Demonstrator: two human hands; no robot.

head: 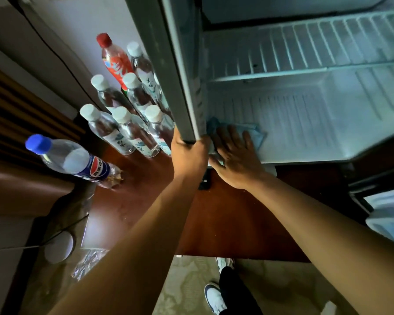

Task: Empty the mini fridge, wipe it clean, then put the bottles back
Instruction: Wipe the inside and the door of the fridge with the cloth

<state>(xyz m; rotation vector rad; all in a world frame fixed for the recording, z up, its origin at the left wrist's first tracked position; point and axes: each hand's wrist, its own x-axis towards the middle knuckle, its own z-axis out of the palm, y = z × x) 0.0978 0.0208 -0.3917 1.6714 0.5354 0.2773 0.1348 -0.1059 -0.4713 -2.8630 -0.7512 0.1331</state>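
A dim indoor picture with a cool, pale glow in the upper right, where the white fridge interior (305,105) is the brightest area. The left side and bottom fall into brown shadow. A soft sheen lies on the dark wooden surface (225,219) at centre. Wide-angle distortion bends straight lines near the edges. Fine detail is soft and slightly smeared throughout.

Left hand (189,153) grips fridge side edge (184,92) mid-frame; right hand (234,155) flat on blue cloth (255,133) on fridge floor (305,133). Water bottles (123,123) stand left.
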